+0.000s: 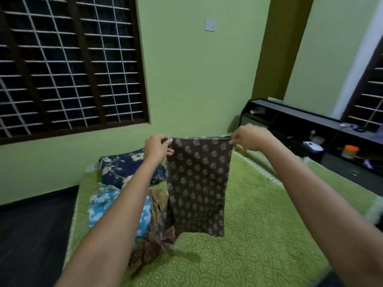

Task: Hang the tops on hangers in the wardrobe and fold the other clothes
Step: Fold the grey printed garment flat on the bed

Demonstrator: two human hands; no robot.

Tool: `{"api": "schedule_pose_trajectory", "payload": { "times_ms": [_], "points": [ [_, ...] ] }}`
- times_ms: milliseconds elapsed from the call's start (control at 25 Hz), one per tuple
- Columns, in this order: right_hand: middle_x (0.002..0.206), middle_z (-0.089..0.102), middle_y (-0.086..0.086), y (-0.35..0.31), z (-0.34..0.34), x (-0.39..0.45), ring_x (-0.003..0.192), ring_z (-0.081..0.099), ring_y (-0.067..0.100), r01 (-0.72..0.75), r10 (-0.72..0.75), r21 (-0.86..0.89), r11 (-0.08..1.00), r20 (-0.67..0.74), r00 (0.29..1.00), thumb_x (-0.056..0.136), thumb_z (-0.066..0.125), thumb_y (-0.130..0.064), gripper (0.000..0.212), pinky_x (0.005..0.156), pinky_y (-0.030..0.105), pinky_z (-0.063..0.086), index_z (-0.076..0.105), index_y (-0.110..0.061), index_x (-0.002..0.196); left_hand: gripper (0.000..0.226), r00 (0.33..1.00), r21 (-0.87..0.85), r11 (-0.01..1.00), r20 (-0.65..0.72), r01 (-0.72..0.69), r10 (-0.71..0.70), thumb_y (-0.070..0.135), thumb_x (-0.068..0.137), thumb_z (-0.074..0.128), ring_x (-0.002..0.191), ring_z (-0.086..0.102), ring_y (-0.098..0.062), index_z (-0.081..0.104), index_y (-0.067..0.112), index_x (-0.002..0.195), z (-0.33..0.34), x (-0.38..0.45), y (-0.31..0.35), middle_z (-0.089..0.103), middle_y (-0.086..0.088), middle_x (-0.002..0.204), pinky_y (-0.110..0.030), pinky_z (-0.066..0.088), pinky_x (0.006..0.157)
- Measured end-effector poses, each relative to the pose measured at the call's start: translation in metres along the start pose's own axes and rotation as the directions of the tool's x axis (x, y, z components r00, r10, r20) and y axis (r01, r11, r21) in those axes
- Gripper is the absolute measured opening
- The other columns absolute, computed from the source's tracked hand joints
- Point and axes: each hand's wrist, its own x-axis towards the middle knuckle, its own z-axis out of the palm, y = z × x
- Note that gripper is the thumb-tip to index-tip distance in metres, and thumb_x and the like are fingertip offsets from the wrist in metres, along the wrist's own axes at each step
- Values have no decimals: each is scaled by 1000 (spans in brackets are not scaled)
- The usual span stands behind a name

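A dark brown garment (196, 187) with pale printed motifs hangs in the air above the bed, stretched flat by its top edge. My left hand (157, 147) pinches its upper left corner and my right hand (249, 136) pinches the upper right corner. Its lower edge dangles just above the green bedspread (259, 235). Under my left forearm lies a blue and white floral garment (103, 206), and beside it a crumpled brown patterned cloth (153, 241). No hanger or wardrobe is in view.
A dark blue floral pillow (124, 166) rests at the bed's head by the green wall. A barred window (68, 65) fills the left. A low black shelf unit (310, 133) with small items runs along the right. Dark floor (31, 235) lies left of the bed.
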Motion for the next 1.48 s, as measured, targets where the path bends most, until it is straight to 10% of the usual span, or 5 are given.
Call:
{"api": "schedule_pose_trajectory", "payload": {
  "times_ms": [320, 600, 920, 1160, 1480],
  "points": [
    [99, 67, 3, 135, 41, -40, 93, 59, 22, 13, -13, -22, 1000, 14, 1000, 94, 50, -49, 35, 66, 32, 48, 70, -22, 101, 28, 997, -143, 986, 20, 82, -80, 11, 94, 58, 74, 70, -16, 60, -3, 117, 124, -74, 44, 69, -13, 106, -28, 58, 74],
    [73, 69, 7, 212, 51, 38, 54, 68, 14, 7, 96, 547, 837, -160, 982, 73, 82, -20, 27, 58, 29, 57, 66, -3, 86, 9, 995, -226, 971, 78, 79, -63, 11, 97, 52, 69, 69, -17, 54, 4, 102, 198, -7, 80, 61, -9, 99, -18, 57, 57],
    [78, 68, 12, 253, 195, 259, 74, 71, 32, -389, 257, 715, 581, 292, 921, 87, 60, 9, 10, 49, 33, 58, 58, 1, 92, 20, 944, 136, 962, 202, 238, -262, 9, 99, 47, 82, 68, -25, 48, 12, 79, 341, 153, -27, 66, -19, 106, -27, 52, 60],
    [86, 63, 11, 267, 216, 354, 80, 59, 27, -130, 282, 658, 741, -130, 951, 84, 55, 3, 13, 63, 33, 44, 58, -9, 81, 16, 998, 211, 977, -56, 44, -33, 18, 100, 44, 74, 46, -20, 46, 10, 86, 373, 232, -23, 52, -5, 82, -31, 29, 59],
    [84, 71, 12, 267, 351, 281, 75, 58, 16, -144, 228, 702, 698, -28, 973, 79, 70, 0, 5, 60, 19, 31, 70, -1, 84, 18, 985, 240, 971, 173, -19, -23, 14, 98, 49, 98, 58, -24, 58, 3, 109, 409, 152, -148, 62, -10, 110, -30, 40, 75]
  ]
}}
